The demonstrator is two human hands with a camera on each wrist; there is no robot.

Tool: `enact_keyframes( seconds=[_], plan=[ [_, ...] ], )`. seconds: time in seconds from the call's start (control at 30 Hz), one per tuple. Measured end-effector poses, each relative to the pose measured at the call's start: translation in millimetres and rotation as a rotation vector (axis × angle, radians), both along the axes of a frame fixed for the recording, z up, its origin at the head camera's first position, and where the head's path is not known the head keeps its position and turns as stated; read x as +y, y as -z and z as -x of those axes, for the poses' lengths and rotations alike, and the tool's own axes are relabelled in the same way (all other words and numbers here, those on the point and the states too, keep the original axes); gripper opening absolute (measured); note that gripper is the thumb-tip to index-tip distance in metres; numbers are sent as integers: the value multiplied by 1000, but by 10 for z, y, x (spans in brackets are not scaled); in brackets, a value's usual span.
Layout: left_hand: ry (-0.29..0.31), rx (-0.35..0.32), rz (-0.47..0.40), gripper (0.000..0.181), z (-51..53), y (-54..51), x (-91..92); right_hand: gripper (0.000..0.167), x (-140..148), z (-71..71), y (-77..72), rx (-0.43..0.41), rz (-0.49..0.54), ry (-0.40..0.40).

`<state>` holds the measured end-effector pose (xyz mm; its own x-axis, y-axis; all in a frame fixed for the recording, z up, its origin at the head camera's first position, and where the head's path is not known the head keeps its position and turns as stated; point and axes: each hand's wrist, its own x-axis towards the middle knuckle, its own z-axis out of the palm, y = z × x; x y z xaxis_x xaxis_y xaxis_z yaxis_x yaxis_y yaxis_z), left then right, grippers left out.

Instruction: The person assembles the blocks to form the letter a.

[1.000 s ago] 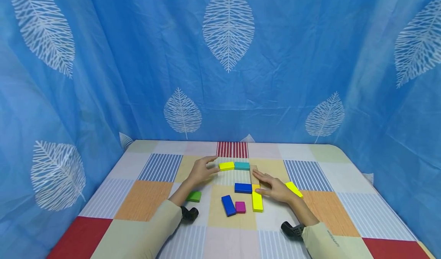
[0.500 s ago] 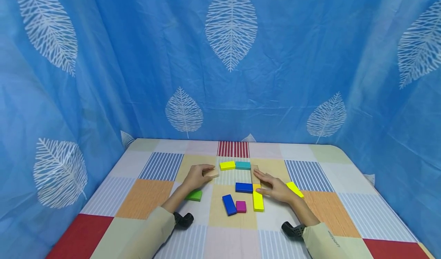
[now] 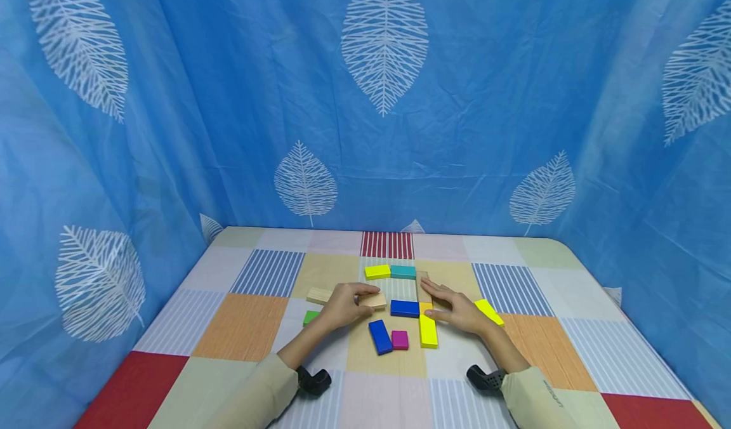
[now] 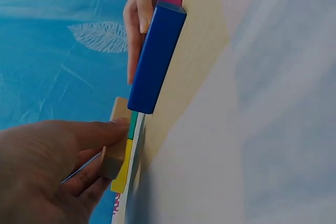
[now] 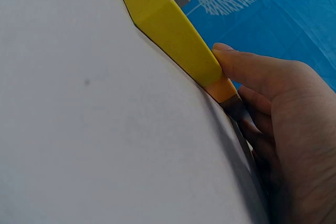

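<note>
My left hand (image 3: 344, 305) pinches a plain wooden block (image 3: 374, 300) between thumb and fingers, just left of a flat blue block (image 3: 404, 309). In the left wrist view the held wooden block (image 4: 114, 153) looks raised above the table. My right hand (image 3: 459, 313) rests along the right side of a row: its extended fingers touch another wooden block (image 3: 422, 283), and the thumb lies by a small orange block (image 3: 425, 306) and a yellow block (image 3: 428, 332). Behind lie a yellow block (image 3: 377, 272) and a teal block (image 3: 403, 272), end to end.
In front, a slanted blue block (image 3: 380, 337) touches a magenta block (image 3: 400, 340). Left of my left hand lie a wooden block (image 3: 319, 296) and a partly hidden green block (image 3: 309, 318). Another yellow block (image 3: 488, 312) lies beyond my right wrist. A blue curtain (image 3: 457, 131) surrounds the table.
My left hand has taken hold of a wooden block and carried it right and nearer, to beside the blue block. Another wooden block at the left has come into sight. My right hand stays put.
</note>
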<state>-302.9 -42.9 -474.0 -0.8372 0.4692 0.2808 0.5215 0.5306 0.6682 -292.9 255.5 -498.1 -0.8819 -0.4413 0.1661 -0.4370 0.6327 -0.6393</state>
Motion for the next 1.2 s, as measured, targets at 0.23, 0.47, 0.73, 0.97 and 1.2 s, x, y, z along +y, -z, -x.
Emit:
enact_keyframes(
  seconds=[0.23, 0.47, 0.73, 0.97, 1.2],
  plan=[
    [57, -29, 84, 35, -27, 4, 38, 70, 12, -14, -11, 1, -6, -5],
    [42, -2, 111, 35, -37, 29, 58, 69, 10, -11, -21, -8, -3, -5],
    [39, 3, 104, 34, -36, 48, 58, 70, 15, -7, -14, -17, -1, 0],
    [28, -14, 108, 35, -36, 61, 65, 70, 11, -24, -17, -7, 1, -6],
    [29, 49, 49, 36, -73, 27, 51, 71, -4, -16, -33, -18, 3, -2]
  ],
)
